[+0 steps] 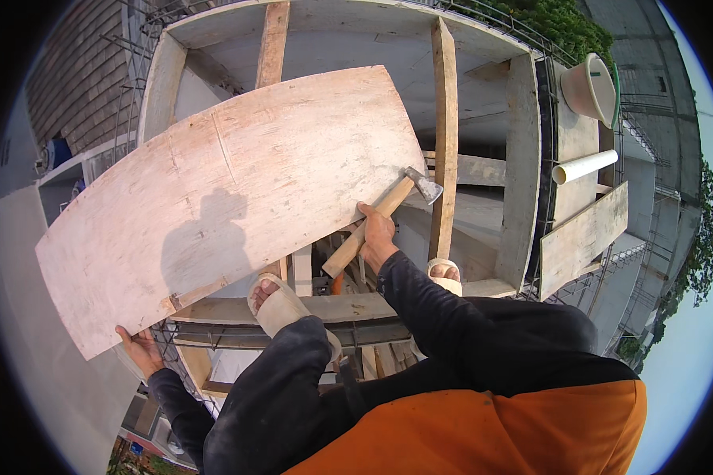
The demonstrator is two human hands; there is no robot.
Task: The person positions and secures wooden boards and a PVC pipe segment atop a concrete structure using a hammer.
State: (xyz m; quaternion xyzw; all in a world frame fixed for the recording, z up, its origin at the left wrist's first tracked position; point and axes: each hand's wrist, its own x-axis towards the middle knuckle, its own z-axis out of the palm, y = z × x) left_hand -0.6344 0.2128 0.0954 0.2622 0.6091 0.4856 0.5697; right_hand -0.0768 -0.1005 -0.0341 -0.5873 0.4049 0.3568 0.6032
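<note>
- Note left hand [141,350] partly closed, taking hold of the near-left edge of the plywood board [293,150]; thumb over top, remaining fingers partly hidden below.
- Note right hand [379,231] closed around the wooden handle of the hammer-like tool [366,229], against the board's near edge; see thumb tip reaching onto board.
- Cannot tell whether board is also gripped by right hand, with most fingers out of sight.
- Find board slanting between and beyond both hands, tool head lying over its right edge; cannot confirm hammer or hatchet from head shape.
- Observe a dark shadow on board between hands; underside not visible.
- Observe timber frame [445,127] beyond right hand, partly covered by board.
- Just left of and below right hand, detect a small orange item [337,283], mostly covered, kind unclear.
- Well to the right of right hand, record bucket [582,93], interior unseen; white pipe [588,167]; flat panel [585,240].
- Between hands, nearer the body, record sandalled left foot [281,309], heel partly covered by trouser leg.
</note>
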